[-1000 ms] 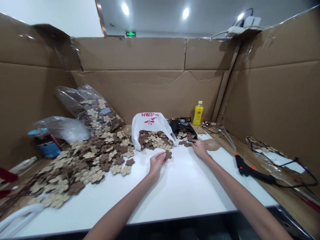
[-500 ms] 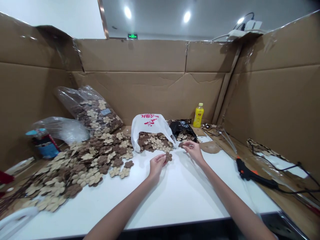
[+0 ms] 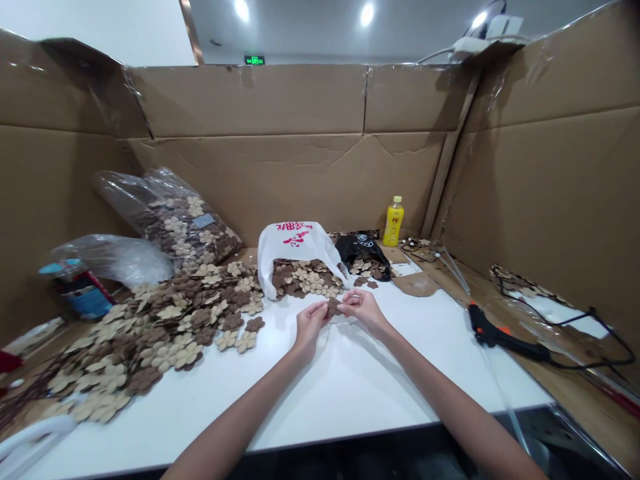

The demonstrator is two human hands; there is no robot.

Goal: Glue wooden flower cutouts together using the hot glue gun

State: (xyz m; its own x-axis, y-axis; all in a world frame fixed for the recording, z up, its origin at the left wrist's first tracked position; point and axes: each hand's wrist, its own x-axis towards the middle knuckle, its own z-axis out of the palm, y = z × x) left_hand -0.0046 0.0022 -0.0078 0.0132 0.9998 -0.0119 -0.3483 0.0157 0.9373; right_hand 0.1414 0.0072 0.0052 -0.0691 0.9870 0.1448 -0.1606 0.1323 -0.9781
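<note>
right hand (image 3: pixel 363 310) has come across to meet the left hand (image 3: pixel 311 327), both pinching one brown flower cutout (image 3: pixel 333 307) between them. white table (image 3: pixel 350 387) below, cardboard walls (image 3: pixel 295 180) all around.

Left forearm (image 3: pixel 240 413): bare, slim, narrowing toward the wrist.
Right forearm (image 3: pixel 450 413): bare, slim, the same tapering shape.
Left hand (image 3: pixel 311 327): bare, narrow, with slender fingers (image 3: pixel 320 311).
Right hand (image 3: pixel 363 310): bare, narrow, with equally slender fingers (image 3: pixel 351 297).
</note>
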